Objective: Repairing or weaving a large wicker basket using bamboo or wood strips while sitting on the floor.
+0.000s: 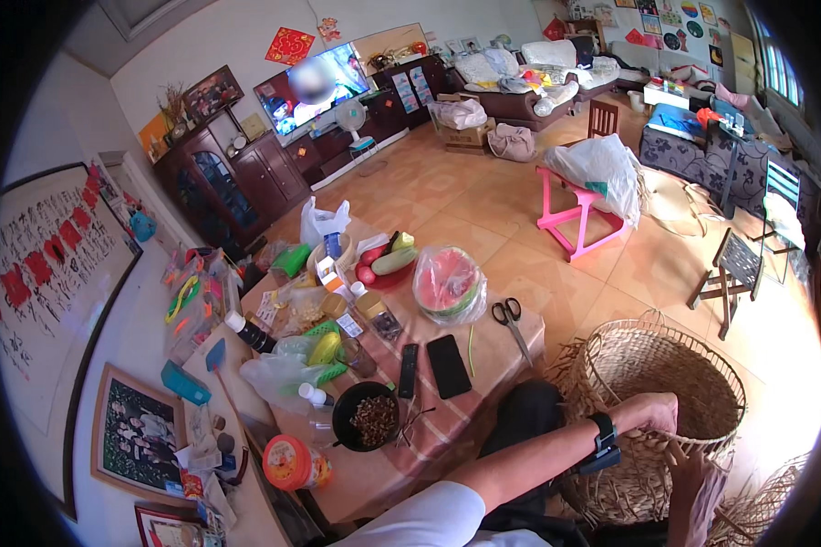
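A large basket woven from tan plant strips stands at the lower right, its mouth tilted up and its rim edged with thin upright stakes. My left hand is closed at the near rim, fingers curled over the weave; what lies inside its grip is hidden. A black band with a dark device sits on the left wrist. Just below, my right hand reaches up in shadow against the basket's near right side, and its fingers cannot be made out.
A cloth-covered table at left holds scissors, a phone, a remote, a black pan, a wrapped watermelon half, jars and bags. Loose straw lies lower right. Beyond stand a pink stool and a folding stool.
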Demonstrator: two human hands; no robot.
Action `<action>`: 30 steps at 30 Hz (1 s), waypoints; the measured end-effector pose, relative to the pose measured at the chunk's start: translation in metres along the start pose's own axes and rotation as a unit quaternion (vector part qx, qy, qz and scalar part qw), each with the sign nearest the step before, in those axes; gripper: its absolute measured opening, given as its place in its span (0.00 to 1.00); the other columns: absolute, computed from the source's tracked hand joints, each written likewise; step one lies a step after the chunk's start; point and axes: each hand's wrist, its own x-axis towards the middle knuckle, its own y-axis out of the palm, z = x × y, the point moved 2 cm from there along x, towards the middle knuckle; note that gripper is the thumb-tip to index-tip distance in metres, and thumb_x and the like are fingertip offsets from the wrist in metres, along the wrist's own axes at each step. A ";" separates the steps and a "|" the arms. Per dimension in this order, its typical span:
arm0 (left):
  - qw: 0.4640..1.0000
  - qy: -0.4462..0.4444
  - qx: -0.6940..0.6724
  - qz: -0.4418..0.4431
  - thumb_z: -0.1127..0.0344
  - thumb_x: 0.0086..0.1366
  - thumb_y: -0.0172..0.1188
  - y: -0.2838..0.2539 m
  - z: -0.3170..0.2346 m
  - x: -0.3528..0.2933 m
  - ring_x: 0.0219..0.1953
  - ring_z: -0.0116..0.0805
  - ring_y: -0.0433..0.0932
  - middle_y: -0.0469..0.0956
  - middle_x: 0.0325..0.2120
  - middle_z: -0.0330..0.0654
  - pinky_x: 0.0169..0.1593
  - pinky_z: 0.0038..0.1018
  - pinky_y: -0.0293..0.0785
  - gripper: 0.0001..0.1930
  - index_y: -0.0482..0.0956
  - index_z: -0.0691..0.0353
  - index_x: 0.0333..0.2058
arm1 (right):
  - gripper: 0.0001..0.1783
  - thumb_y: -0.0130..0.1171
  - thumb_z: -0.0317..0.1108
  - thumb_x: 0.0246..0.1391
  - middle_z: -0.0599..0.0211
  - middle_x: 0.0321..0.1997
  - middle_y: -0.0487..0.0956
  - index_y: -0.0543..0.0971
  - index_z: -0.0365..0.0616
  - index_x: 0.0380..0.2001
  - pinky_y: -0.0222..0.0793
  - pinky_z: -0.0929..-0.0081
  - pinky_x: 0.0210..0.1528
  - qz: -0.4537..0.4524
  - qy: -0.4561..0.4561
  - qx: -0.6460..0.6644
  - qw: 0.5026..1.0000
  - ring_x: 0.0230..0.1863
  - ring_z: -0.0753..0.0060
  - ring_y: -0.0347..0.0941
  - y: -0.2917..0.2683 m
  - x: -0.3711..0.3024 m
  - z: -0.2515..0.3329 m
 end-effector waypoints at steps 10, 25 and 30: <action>0.995 0.009 -0.089 0.045 0.63 0.59 0.67 -0.013 0.023 0.009 0.19 0.24 0.71 0.78 0.18 0.35 0.21 0.29 0.64 0.10 0.86 0.65 0.31 | 0.13 0.68 0.37 0.51 0.53 0.17 0.74 0.74 0.42 0.27 0.65 0.57 0.21 0.025 0.034 0.003 0.999 0.16 0.53 0.68 -0.052 0.028 0.041; 0.995 0.048 0.029 -0.086 0.62 0.50 0.73 0.002 0.048 0.033 0.21 0.37 0.80 0.80 0.20 0.50 0.26 0.33 0.74 0.13 0.85 0.68 0.25 | 0.15 0.65 0.36 0.54 0.50 0.17 0.73 0.73 0.40 0.21 0.62 0.53 0.26 0.097 0.095 -0.025 0.990 0.21 0.46 0.72 -0.069 0.030 0.052; 0.993 -0.015 -0.104 -0.047 0.58 0.56 0.71 -0.002 0.049 0.030 0.23 0.32 0.77 0.78 0.20 0.43 0.26 0.33 0.70 0.16 0.78 0.67 0.25 | 0.17 0.66 0.37 0.54 0.50 0.17 0.73 0.73 0.40 0.18 0.63 0.53 0.27 0.170 0.070 0.008 0.983 0.21 0.45 0.72 -0.111 0.059 0.070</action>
